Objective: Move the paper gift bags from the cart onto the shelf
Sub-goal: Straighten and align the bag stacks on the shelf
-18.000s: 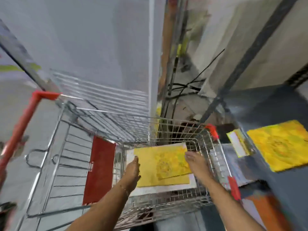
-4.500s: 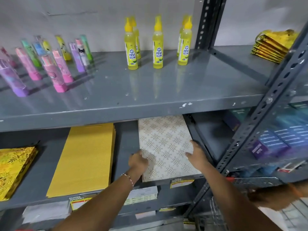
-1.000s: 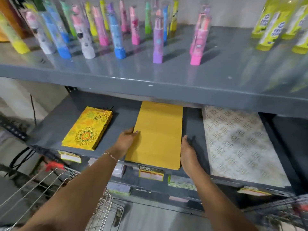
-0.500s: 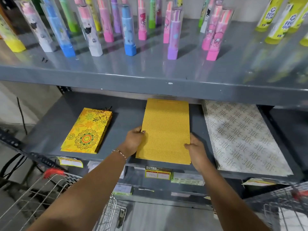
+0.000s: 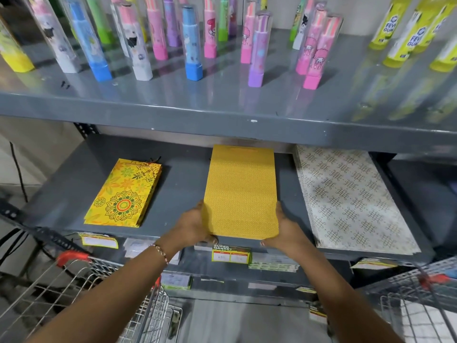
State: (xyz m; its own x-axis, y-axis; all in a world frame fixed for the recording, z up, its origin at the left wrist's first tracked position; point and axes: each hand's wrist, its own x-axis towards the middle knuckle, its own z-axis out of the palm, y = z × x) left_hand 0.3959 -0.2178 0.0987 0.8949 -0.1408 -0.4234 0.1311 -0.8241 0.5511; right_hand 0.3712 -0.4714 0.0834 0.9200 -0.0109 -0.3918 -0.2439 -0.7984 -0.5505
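Left hand: your left hand (image 5: 191, 225) grips the near left corner of the stack of plain mustard-yellow paper gift bags (image 5: 241, 191), fingers curled around its edge and thumb at the front lip.
Right hand: your right hand (image 5: 286, 231) clasps the near right corner of the same stack, fingers pressed along its side.
Yellow stack: it lies flat on the middle of the lower grey metal shelf (image 5: 183, 184), long side running front to back, its near edge at the shelf's front lip, just above a yellow and green price label (image 5: 231, 254).
Floral bags: a smaller pile of yellow gift bags printed with a mandala and flowers (image 5: 125, 194) lies flat to the left of your stack, well apart from it and turned slightly.
Patterned bags: a wide pile of white gift bags with a gold lattice print (image 5: 351, 196) lies flat to the right, near your right hand but not touching the yellow stack.
Upper shelf: the upper grey shelf board (image 5: 222, 107) carries upright pastel tubes in pink, blue, purple and green (image 5: 193, 43) and, at the far right, yellow-green glue bottles (image 5: 398, 38).
Cart: the wire shopping cart with red corner caps (image 5: 74, 288) stands below your left forearm; what it holds you cannot tell from here.
Wrist: a thin beaded bracelet (image 5: 160, 252) sits on your left wrist.
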